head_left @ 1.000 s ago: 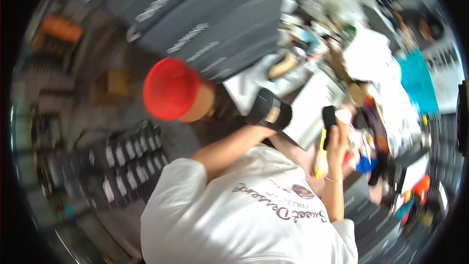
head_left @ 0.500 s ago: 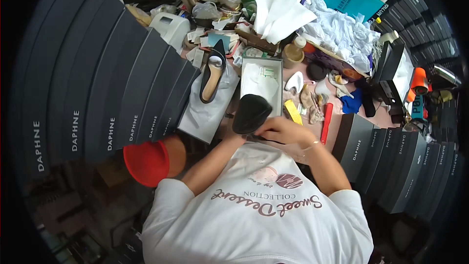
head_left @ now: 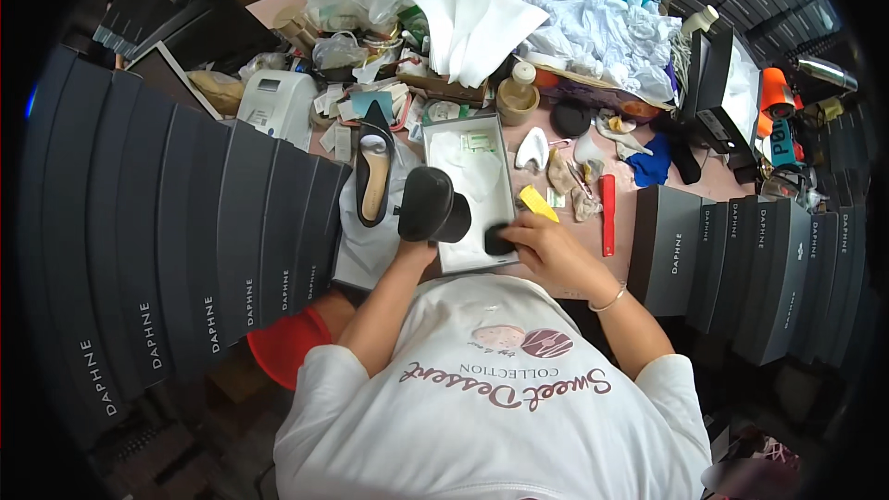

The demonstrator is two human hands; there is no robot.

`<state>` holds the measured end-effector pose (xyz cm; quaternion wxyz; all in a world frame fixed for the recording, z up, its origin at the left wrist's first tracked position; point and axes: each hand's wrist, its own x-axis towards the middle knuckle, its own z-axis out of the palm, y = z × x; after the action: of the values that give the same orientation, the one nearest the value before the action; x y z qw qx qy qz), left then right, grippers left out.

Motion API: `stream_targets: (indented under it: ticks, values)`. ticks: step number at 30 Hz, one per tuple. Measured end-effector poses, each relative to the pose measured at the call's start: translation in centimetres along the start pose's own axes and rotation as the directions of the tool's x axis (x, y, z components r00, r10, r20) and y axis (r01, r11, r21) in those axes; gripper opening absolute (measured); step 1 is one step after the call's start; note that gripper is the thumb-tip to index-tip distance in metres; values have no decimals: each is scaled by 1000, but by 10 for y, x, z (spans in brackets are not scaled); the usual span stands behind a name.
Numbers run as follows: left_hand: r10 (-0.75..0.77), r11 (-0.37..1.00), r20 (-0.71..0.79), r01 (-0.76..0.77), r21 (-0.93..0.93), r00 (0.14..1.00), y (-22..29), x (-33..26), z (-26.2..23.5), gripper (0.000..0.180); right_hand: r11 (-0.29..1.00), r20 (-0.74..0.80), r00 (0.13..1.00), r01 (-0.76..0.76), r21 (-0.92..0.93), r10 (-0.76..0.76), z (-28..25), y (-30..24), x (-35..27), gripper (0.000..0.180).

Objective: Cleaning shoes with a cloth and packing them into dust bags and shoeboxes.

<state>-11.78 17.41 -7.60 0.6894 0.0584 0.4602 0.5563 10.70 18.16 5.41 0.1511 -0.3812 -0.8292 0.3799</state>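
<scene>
My left hand [head_left: 416,251] grips a black shoe [head_left: 427,202], raised over the near left part of a white-lined open shoebox [head_left: 506,167]. The shoe hides most of its fingers. Between the fingertips of my right hand [head_left: 554,248] is a small dark pad [head_left: 498,239], held over the box's near right corner, apart from the shoe. A pointed black pump [head_left: 373,176] with a tan insole lies to the left, toe away from me, on white paper [head_left: 366,245].
Tall stacks of dark shoeboxes [head_left: 185,241] [head_left: 741,268] flank me. Right of the open box lie a yellow piece [head_left: 538,204], a red strip-shaped tool [head_left: 607,215] and a blue cloth [head_left: 653,163]. A bottle [head_left: 519,93], white paper [head_left: 472,18] and crumpled tissue [head_left: 602,37] stand behind.
My hands have drawn apart: the left has moved left with the shoe, now turned differently, and the right has come away from it, showing the dark pad. The view has also shifted.
</scene>
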Motion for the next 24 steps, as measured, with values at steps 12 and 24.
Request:
stream_targets:
  ticks: [12,24]
  values:
    - [-764,604,36,696,387,644,-3,-14,-15,75,989,-8,993,-115,-97,115,14,36,1,26]
    - [592,12,136,-177,984,794,111,44,-85,26,967,-159,984,-38,252,80,43,19,52,34]
